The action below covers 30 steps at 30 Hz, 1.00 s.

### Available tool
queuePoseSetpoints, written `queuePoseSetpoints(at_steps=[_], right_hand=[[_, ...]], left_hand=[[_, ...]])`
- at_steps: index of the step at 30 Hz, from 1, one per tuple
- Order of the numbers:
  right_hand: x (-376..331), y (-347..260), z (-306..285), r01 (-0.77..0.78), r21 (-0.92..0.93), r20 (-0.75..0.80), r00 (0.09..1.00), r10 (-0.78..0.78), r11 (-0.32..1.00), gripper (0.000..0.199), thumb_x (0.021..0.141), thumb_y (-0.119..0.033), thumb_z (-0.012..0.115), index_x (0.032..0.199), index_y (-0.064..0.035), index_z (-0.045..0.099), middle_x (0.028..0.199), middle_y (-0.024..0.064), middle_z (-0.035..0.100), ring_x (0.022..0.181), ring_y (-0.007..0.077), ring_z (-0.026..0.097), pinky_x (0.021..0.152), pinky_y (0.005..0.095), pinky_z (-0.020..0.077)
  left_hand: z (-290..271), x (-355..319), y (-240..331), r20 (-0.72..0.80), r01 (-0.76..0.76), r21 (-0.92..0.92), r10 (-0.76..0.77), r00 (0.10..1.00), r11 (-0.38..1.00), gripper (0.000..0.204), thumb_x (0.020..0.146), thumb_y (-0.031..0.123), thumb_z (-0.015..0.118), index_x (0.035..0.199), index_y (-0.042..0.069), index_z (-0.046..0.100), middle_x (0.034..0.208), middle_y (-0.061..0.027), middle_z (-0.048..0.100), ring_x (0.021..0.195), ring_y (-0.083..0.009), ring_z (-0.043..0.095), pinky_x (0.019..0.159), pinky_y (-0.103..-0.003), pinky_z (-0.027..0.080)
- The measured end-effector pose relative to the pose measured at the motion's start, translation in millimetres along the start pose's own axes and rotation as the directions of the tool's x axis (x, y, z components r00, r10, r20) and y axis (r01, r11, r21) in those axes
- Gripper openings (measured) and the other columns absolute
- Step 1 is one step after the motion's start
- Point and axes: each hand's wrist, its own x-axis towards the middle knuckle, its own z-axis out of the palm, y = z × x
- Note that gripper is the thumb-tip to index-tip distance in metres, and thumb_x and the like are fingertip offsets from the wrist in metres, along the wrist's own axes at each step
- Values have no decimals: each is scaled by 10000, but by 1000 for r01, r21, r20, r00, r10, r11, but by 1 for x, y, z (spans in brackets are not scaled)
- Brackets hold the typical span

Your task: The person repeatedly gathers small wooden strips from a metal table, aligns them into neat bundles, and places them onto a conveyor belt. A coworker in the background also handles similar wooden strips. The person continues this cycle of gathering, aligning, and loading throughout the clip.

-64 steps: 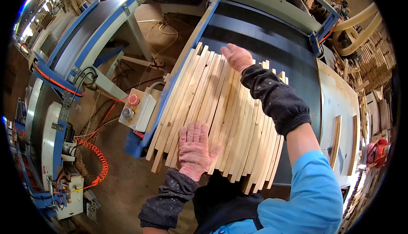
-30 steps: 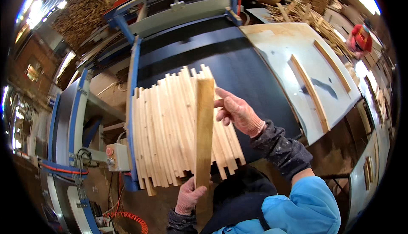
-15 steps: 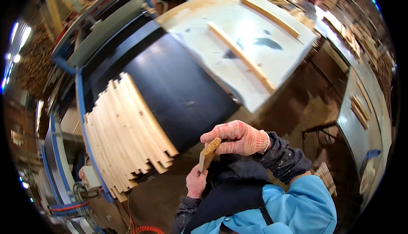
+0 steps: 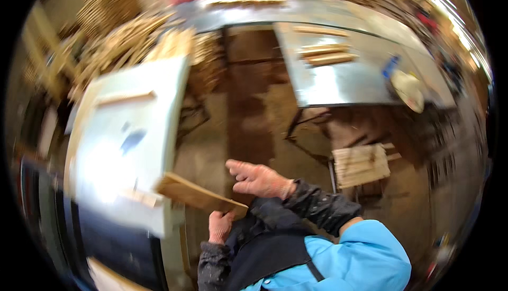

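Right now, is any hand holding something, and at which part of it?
The left hand grips a wooden slat at its near end. The right hand is open above it and holds nothing.

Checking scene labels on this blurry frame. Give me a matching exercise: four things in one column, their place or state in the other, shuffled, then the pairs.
Things:
1. flat light-brown wooden slat
2. right hand
3. grey metal table
4. small pale slatted wooden pallet

Places or states:
A. on the floor below the metal table
B. gripped at one end by the left hand
C. open, fingers spread, holding nothing
D. carries a few short wooden pieces

Pairs: 1-B, 2-C, 3-D, 4-A
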Motion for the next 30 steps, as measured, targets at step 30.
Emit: queuePoseSetpoints(at_steps=[30], right_hand=[[18,340,-259,551,780,-464,194,864,296,219,1071,-160,660,1244,-38,602,1009,121,719,825,257,726,690,378,628]], left_hand=[[151,568,208,709,194,309,-361,606,931,495,1069,225,698,1491,-14,602,1167,-102,738,928,-181,716,808,-333,570]])
